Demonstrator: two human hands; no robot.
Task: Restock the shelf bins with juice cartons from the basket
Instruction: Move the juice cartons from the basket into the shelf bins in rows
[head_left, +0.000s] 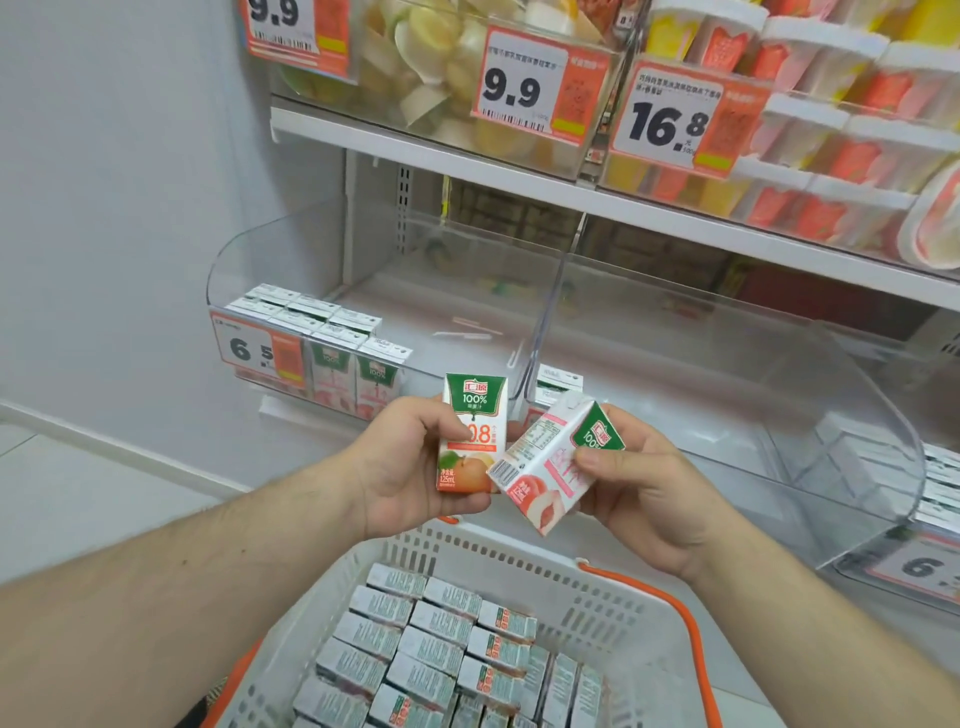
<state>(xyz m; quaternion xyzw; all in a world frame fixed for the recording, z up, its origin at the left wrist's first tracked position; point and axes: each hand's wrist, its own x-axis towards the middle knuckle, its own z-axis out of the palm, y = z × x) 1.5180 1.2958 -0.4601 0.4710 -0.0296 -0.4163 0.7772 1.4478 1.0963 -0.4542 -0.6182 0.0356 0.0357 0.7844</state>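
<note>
Here your left hand (400, 467) grips an orange carton (471, 431) upright, thumb across its front, fingers curled behind it. Your right hand (649, 499) grips a pink carton (540, 462) tilted, its top leaning toward 1 o'clock, thumb pressed on its upper face. The two cartons touch where the pink one's lower corner meets the orange one's right edge. Both sit above the far rim of the basket (597, 608), which fills the frame at 6 o'clock. It is white with slotted walls and an orange handle (675, 613), and it holds rows of cartons (431, 649) packed side by side, their printed sides up.

At 10 o'clock from your hands, a clear left bin (249, 249) on the shelf holds white-topped, pink-fronted cartons (332, 332) standing in rows at its left front, behind a price tag (257, 351) reading 6. At 12 o'clock, just behind the pink carton, one carton (558, 382) stands at the front of the middle bin (727, 332). At 3 o'clock, more white-topped cartons (940, 488) show past that bin's curved wall. At 12 o'clock, high up, the upper shelf (519, 182) carries bins of fruit cups (831, 119) with tags reading 9.9 and 16.8.
</note>
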